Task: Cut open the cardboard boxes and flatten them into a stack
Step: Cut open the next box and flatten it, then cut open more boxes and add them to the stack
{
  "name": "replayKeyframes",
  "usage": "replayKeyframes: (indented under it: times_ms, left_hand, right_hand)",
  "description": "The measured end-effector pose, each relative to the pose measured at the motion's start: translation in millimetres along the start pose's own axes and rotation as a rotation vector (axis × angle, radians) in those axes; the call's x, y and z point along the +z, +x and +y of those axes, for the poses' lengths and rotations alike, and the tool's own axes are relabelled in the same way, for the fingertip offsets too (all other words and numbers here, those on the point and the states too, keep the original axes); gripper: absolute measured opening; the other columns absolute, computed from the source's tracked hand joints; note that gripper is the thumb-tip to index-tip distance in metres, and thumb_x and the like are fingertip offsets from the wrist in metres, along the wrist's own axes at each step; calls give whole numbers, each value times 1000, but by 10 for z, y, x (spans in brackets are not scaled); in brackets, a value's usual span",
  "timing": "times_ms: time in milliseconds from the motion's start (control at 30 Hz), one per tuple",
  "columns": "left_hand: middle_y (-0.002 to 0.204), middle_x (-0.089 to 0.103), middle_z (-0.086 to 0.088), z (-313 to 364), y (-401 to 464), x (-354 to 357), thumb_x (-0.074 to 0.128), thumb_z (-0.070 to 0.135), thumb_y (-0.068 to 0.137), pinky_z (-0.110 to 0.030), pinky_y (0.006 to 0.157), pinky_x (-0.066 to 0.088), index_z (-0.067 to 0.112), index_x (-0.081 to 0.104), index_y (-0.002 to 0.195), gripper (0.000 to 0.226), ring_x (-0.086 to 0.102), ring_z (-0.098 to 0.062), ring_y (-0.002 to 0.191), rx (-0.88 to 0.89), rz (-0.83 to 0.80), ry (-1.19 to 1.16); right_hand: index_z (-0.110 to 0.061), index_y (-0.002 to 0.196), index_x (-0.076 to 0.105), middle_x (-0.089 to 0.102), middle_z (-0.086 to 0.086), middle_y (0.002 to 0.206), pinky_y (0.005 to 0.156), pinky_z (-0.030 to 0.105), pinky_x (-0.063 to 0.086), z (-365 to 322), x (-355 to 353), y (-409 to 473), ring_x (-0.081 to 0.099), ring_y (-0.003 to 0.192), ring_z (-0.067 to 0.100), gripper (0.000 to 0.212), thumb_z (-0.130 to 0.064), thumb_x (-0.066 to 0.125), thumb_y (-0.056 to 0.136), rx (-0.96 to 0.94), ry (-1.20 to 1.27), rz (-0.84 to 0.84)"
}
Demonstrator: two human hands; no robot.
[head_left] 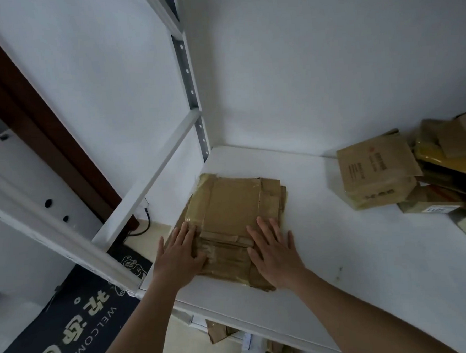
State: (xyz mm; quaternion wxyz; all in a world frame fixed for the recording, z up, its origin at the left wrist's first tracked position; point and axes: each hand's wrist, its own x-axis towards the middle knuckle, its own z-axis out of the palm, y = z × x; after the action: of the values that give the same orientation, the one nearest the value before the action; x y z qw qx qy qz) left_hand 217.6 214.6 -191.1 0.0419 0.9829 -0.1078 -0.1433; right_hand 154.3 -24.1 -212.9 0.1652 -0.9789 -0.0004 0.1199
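Both hands, left [178, 258] and right [274, 251], lie flat with straight fingers on the stack [230, 217], at the shelf's [367, 250] 9 o'clock side. Better press evenly, keeping edges aligned.

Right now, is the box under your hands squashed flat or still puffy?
Squashed flat. The cardboard lies low on the white shelf in thin layers, with the left hand and right hand pressing it, fingers straight.

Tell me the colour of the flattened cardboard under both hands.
Brown, with glossy tan tape strips, on the flattened cardboard; the head view, the only one, shows it.
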Motion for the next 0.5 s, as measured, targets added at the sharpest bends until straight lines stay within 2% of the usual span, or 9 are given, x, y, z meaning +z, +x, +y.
replayKeyframes:
  times_ms: [100, 167, 233, 300, 367, 433, 500]
  left_hand:
    - [165, -8, 6, 59, 5, -69, 34, 55, 96, -46, 121, -8, 25, -3, 157, 78, -11, -13, 151, -8, -14, 40]
    - [166, -1, 2, 159, -13, -143, 40, 52, 95, -48, 121, -5, 21, 4, 158, 79, -7, -16, 152, -36, 21, 90]
    - [164, 14, -7, 338, -14, -256, 48, 40, 94, -49, 122, 2, 14, 22, 154, 70, 3, -23, 152, -64, 94, 167]
    - [156, 27, -17, 544, -12, -351, 48, 24, 93, -49, 123, 9, 10, 37, 144, 54, 15, -33, 149, -96, 181, 217]
    - [146, 35, -22, 753, -32, -430, 45, 17, 92, -49, 121, 17, 8, 43, 136, 45, 27, -39, 142, -134, 270, 251]
    - [147, 30, -27, 949, -51, -508, 43, 18, 93, -51, 121, 17, 7, 44, 135, 43, 26, -45, 141, -168, 327, 278]
    - [156, 6, -31, 1130, -53, -563, 45, 23, 95, -56, 121, 9, 9, 44, 139, 46, 9, -53, 145, -205, 343, 329]
  right_hand:
    - [-39, 154, -6, -26, -12, 160, 119, 55, -9, -1, -82, 26, -29, 145, 16, 59, -56, 12, 101, 18, 9, -90]
    - [-38, 155, -2, -25, -13, 160, 118, 57, -8, -10, -192, 48, -27, 146, 16, 61, -55, 22, 102, 14, 43, -166]
    - [-35, 156, 11, -9, -12, 163, 120, 55, -4, 39, -395, 30, -13, 150, 17, 63, -47, 39, 101, -24, 131, -162]
    - [-25, 152, 30, 19, -2, 162, 121, 47, 11, 169, -626, -66, 12, 148, 22, 57, -29, 50, 99, -79, 237, 53]
    - [-15, 146, 41, 32, 8, 156, 117, 42, 25, 395, -808, -195, 24, 141, 29, 52, -16, 54, 95, -49, 255, 361]
    - [-7, 143, 42, 33, 19, 152, 111, 47, 31, 687, -965, -282, 28, 137, 38, 54, -15, 59, 92, 146, 152, 660]
    - [2, 141, 38, 35, 32, 144, 107, 52, 31, 1015, -1128, -320, 34, 129, 48, 64, -24, 66, 89, 436, 103, 888]
